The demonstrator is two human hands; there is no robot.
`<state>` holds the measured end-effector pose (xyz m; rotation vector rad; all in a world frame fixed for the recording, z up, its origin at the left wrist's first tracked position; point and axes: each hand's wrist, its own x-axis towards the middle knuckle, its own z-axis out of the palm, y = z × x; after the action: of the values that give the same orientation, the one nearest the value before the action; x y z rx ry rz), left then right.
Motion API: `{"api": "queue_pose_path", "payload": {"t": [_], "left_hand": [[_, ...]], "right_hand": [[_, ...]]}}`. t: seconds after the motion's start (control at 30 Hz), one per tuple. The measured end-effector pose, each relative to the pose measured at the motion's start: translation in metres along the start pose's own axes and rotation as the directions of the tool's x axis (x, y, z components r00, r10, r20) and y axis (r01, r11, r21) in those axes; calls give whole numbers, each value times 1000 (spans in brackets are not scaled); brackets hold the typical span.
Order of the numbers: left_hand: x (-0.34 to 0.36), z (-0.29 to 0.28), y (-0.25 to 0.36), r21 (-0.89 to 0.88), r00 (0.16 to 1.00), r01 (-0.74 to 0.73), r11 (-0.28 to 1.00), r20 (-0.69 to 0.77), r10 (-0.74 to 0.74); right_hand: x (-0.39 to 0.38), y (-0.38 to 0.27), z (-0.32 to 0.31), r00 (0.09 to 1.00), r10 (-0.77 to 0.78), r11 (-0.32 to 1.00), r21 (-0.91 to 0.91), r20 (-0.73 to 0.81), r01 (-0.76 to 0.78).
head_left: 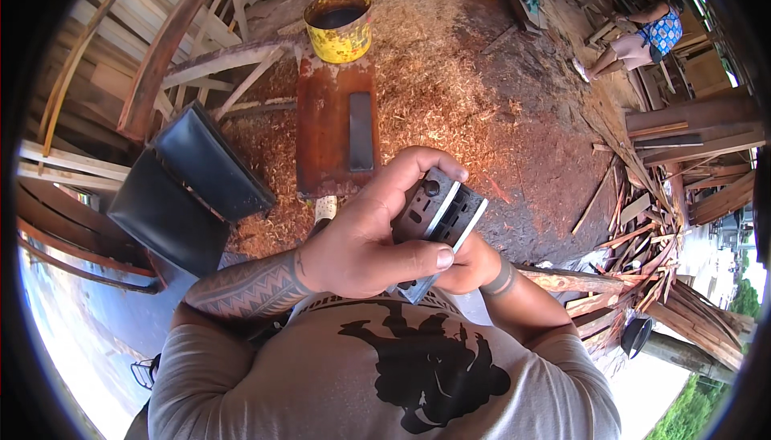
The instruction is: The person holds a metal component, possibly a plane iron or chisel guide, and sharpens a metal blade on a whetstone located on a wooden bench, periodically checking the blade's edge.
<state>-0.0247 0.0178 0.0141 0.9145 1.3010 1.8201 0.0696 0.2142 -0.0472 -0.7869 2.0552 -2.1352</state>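
Observation:
Close in front of my chest is a slotted grey metal block (438,213) with pale bright edges and a dark round knob; its exact kind I cannot make out. My left hand (353,249) is closed around it, thumb across the near side and index finger over the far end. Under and behind the block is my right hand (470,267), closed against it, its fingers mostly hidden. Beyond the hands, a dark rectangular stone-like bar (361,131) lies on a reddish wooden board (321,127). A yellow paint-worn can (339,38), dark inside, stands at the board's far end.
Wood shavings (434,63) cover the floor ahead. To the left are a black padded seat (181,191) and leaning timber (173,46). Scrap wood (650,231) is heaped at right. Far right, a person in a blue patterned top (660,32) is beside a bench.

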Motion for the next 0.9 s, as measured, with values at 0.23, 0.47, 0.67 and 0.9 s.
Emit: {"api": "queue_pose_path", "payload": {"t": [0.23,0.47,0.67,0.9], "left_hand": [[0,9,-1,-43,999,-33,999,-18,32],[1,13,0,-54,999,-33,998,-30,31],[5,14,0,-80,999,-13,997,-38,10],[9,14,-4,-127,998,8,992,-56,-15]], "right_hand": [[-3,4,-5,998,-18,1000,8,62,17],[-9,4,-3,999,23,994,101,35,-26],[-10,-1,-2,999,28,988,156,-28,-23],[-14,-4,-5,998,57,977,208,-14,-52]]}}
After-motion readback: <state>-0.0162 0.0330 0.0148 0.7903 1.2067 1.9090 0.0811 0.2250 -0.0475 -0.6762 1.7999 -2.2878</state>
